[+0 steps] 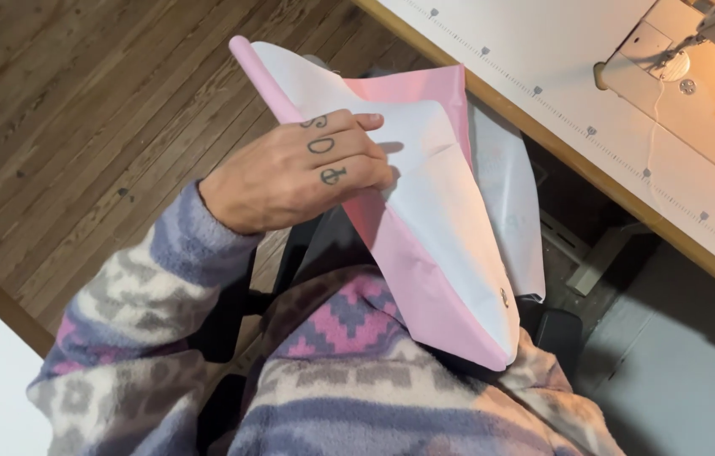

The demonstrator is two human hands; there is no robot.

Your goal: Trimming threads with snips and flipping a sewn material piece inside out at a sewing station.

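Pink-and-white fabric piece [425, 228] is held up over the person's lap, folded to a narrow point at the top and widening downward. One hand, seemingly the left hand [307, 173], has its fingers closed around the fabric's upper edge. The other hand is out of sight, so its state cannot be told. Nothing lies under the sewing machine [704, 51] on the white table [543, 59] to the right, so stitching seems not yet begun; the fabric hangs well apart from the machine.
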